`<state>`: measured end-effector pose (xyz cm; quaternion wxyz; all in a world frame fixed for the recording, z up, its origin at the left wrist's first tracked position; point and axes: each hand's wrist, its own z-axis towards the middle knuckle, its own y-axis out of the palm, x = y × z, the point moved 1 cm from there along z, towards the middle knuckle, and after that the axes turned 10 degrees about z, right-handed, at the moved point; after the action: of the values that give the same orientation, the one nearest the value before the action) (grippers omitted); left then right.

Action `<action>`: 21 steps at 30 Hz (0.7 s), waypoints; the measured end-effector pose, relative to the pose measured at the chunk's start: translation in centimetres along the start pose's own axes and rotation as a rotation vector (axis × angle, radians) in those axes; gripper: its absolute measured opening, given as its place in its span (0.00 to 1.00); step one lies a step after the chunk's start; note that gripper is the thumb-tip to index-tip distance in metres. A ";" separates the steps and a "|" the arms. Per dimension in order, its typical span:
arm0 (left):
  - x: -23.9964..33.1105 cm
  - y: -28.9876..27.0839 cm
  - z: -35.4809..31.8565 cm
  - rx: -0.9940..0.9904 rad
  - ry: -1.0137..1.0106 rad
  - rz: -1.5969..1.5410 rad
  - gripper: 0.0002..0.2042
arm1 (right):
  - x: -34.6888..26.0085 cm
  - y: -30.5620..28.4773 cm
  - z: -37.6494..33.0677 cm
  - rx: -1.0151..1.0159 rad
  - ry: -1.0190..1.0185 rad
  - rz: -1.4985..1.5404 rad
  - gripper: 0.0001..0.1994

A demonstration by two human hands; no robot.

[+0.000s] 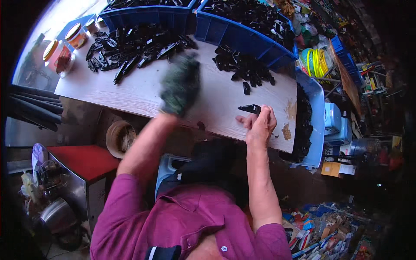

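My left hand [180,84], in a dark green work glove, is over the middle of the table, smeared by motion. Its fingers cannot be made out. It is nearest to a heap of long black plastic parts [130,50] at the table's far left. My bare right hand [261,121] is closed, pinching a small black plastic part [249,108] above the right side of the pale tabletop [212,112]. Beyond it lies a pile of shorter black parts [245,65], with a single loose piece [246,88] at its near edge.
Two blue crates, left [147,17] and right [247,37], full of black parts, stand along the far edge. Lidded jars [76,35] are at the far left corner. A light blue tub [318,117] of black parts stands beyond the right edge. A red-topped cabinet [82,161] is at left.
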<state>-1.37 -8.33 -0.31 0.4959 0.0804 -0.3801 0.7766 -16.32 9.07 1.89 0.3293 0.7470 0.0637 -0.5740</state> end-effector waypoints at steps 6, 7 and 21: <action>-5.4 -2.6 5.9 -0.227 0.113 0.573 0.09 | 0.8 -0.5 0.7 -0.028 -0.027 -0.037 0.14; -5.3 -2.5 5.9 -0.282 0.050 0.647 0.09 | 0.7 -0.6 0.6 -0.023 -0.029 -0.037 0.14; -1.4 -2.9 0.9 -0.439 0.362 0.419 0.09 | -1.1 -1.2 2.6 0.182 0.122 0.022 0.15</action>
<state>1.49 -9.27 1.13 0.3905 -0.2470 -0.4520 0.7630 -19.39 8.80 2.04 0.2622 0.8079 0.0230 -0.5273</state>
